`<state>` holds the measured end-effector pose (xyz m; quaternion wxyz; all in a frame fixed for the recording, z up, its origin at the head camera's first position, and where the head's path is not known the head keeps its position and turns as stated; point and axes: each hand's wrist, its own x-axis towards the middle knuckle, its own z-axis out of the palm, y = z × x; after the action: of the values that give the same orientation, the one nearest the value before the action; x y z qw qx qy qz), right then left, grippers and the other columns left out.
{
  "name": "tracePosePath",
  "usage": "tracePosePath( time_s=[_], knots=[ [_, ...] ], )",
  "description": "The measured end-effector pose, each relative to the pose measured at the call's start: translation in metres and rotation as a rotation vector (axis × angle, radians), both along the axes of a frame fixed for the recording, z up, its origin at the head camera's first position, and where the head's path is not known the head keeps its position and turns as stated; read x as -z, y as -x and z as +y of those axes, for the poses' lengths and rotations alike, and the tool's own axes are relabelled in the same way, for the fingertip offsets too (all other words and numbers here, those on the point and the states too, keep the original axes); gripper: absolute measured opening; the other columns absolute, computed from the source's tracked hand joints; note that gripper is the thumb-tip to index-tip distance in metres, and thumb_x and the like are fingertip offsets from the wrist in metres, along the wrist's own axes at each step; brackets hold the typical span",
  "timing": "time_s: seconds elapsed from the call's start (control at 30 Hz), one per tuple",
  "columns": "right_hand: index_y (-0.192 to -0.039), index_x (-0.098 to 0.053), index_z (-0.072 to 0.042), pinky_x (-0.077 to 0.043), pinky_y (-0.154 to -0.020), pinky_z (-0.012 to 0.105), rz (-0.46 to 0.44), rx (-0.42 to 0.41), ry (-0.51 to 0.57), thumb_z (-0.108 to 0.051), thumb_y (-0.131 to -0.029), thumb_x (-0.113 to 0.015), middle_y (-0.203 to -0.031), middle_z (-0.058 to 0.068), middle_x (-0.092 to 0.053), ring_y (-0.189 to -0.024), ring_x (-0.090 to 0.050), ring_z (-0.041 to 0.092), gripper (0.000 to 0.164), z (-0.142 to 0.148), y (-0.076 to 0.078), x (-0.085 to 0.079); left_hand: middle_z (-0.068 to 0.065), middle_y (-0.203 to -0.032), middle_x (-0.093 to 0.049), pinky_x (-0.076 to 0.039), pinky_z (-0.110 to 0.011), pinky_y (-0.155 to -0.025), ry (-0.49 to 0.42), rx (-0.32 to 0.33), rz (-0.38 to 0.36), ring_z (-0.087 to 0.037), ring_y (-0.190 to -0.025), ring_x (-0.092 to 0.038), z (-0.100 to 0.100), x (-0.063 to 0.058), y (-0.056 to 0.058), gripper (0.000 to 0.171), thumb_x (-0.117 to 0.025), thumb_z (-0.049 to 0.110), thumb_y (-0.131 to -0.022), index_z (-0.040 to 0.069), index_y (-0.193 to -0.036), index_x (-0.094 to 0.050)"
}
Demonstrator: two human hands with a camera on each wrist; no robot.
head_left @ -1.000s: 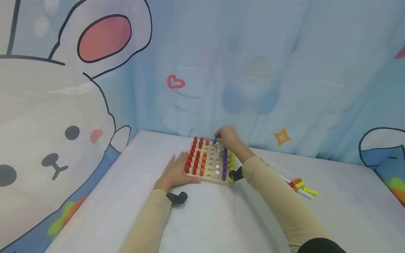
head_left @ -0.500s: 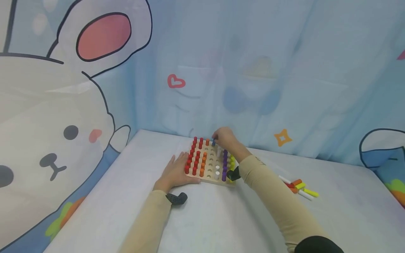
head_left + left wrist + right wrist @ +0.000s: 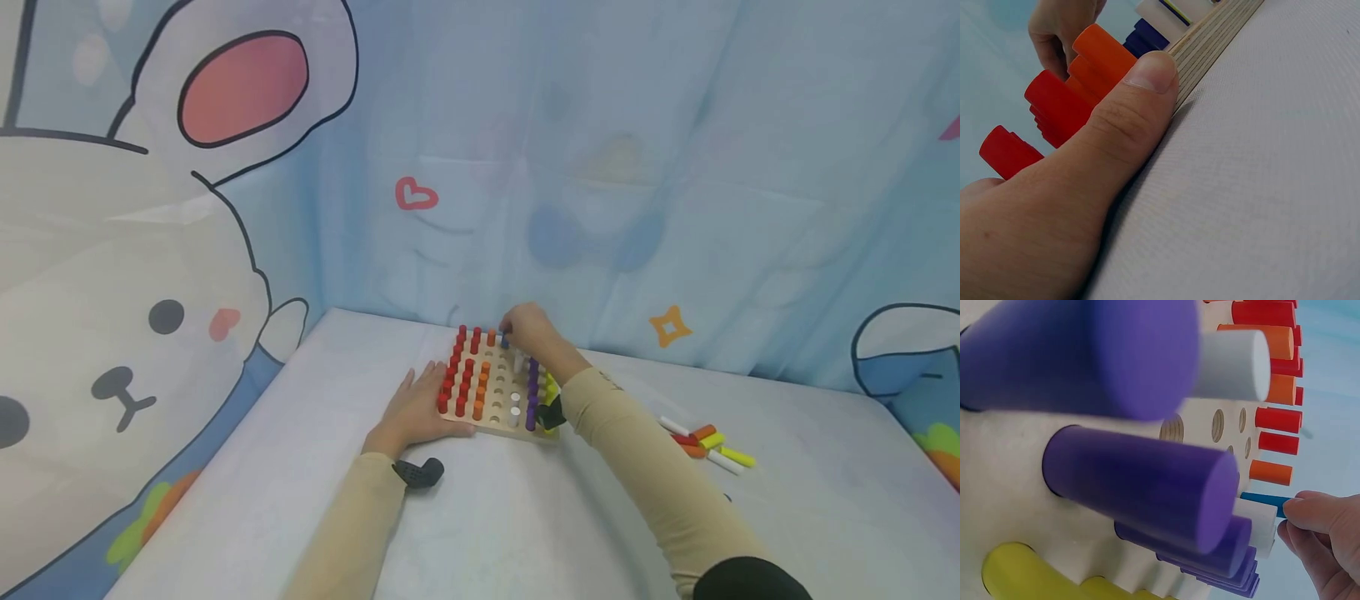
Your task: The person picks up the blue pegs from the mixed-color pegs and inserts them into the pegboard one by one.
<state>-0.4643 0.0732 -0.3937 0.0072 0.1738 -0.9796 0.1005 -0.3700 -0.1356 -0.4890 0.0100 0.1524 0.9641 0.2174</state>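
A wooden pegboard (image 3: 517,431) lies on the white table with columns of red pegs (image 3: 443,403), orange pegs (image 3: 478,409), white pegs (image 3: 514,416), purple pegs (image 3: 531,416) and yellow pegs (image 3: 551,387). Between orange and white runs a column of bare holes. At its far end my right hand (image 3: 532,329) pinches a blue peg (image 3: 1266,500) between thumb and fingers, the peg's lower end right at the board. My left hand (image 3: 412,410) rests at the near left corner, thumb (image 3: 1129,112) straight along the front edge and fingers along the left side.
Several loose pegs lie right of the board, among them a white peg (image 3: 724,462), a yellow peg (image 3: 738,457) and an orange peg (image 3: 703,432). A small dark thing (image 3: 727,497) peeks out beside the right sleeve. A patterned blue curtain (image 3: 465,250) hangs behind the table.
My right hand has shifted a little left with the blue peg, which now stands lower at the far end of the bare column. The left hand has stayed in place.
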Motion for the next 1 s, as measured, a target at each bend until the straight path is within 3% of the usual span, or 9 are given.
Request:
tracePosePath(
  time_s=[1.0],
  knots=[
    [-0.11,-0.07,-0.003,-0.051,-0.096,0.039,-0.059,0.022,0.017,-0.006,-0.089,-0.063,-0.111,0.013,-0.069,-0.109,-0.062,0.03,0.023,-0.0012,0.005,0.0053,-0.003,-0.159,-0.022,-0.004,-0.043,-0.122,0.005,-0.004,-0.005,-0.017,-0.149,-0.011,0.0006,-0.0016,-0.0006,0.119,-0.063,0.079,-0.064,0.013,-0.153,-0.019]
  ],
)
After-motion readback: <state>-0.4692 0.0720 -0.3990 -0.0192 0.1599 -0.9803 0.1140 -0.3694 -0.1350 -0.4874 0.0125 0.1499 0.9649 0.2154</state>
